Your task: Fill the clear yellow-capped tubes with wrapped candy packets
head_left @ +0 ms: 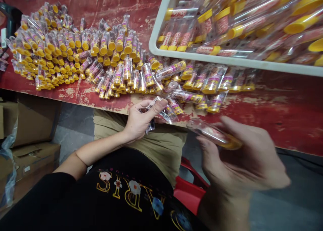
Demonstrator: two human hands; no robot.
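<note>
My left hand (141, 118) is closed near the table's front edge, thumb pressed over several printed clear plastic sleeves (164, 114). Farther right, my right hand (242, 153), blurred by motion, grips a clear plastic tube with a yellow cap (214, 134) between thumb and fingers. The capped end points right, toward the palm, and the clear end points left. Just beyond my left hand, wrapped tubes (188, 95) with purple and yellow printing lie at the table edge. More such tubes (60, 52) stand and lie in a large heap to the left.
A white tray (227, 60) of yellow-capped tubes with red-and-white contents sits at the upper right of the red worn table (285, 106). Cardboard boxes (35, 120) stand on the floor at left. Part of a red chair (188, 192) shows below, and a dark object (11, 17) sits far left.
</note>
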